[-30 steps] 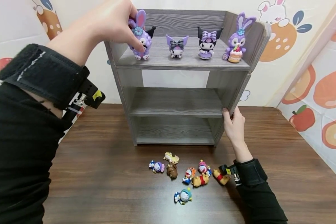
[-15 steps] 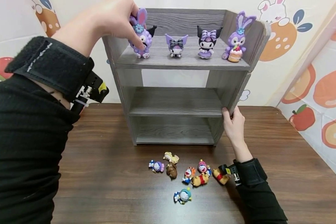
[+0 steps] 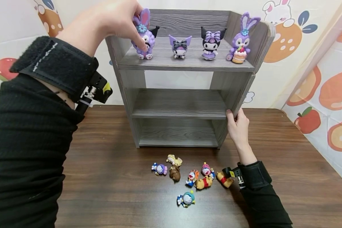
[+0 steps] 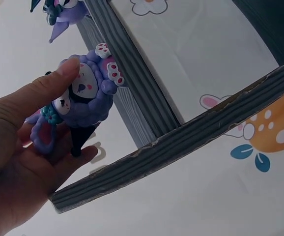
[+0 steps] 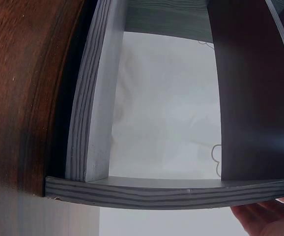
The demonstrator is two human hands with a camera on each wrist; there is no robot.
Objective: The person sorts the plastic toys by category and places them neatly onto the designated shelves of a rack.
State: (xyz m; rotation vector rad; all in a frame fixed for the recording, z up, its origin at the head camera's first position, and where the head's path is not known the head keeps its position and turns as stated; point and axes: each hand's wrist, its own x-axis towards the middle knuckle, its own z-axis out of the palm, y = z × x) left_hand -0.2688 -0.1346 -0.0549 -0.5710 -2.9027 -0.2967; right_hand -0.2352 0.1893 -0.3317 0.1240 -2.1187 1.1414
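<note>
My left hand (image 3: 115, 20) holds a purple rabbit-eared figurine (image 3: 150, 41) at the left end of the shelf unit's top board (image 3: 188, 65). In the left wrist view the thumb presses the front of this figurine (image 4: 90, 108), with fingers behind its ears and its feet right at the board. Part of it is hidden by the hand. Along the same board stand a small purple-eared figurine (image 3: 179, 49), a black-hooded figurine with a striped bow (image 3: 210, 47) and a purple rabbit with a cake (image 3: 240, 47). My right hand (image 3: 239, 128) grips the grey unit's right side panel (image 3: 231, 104).
Several small figurines lie on the brown table (image 3: 108, 177) in front of the unit, among them a brown one (image 3: 175, 173), a teal-hooded one (image 3: 187, 199) and a yellow bear in red (image 3: 204, 183). A fruit-patterned sheet (image 3: 327, 104) hangs behind and at the right.
My left wrist and forearm have swung right and slightly up, and the held figurine has shifted a little right. The right hand and the other figurines stay in place.
</note>
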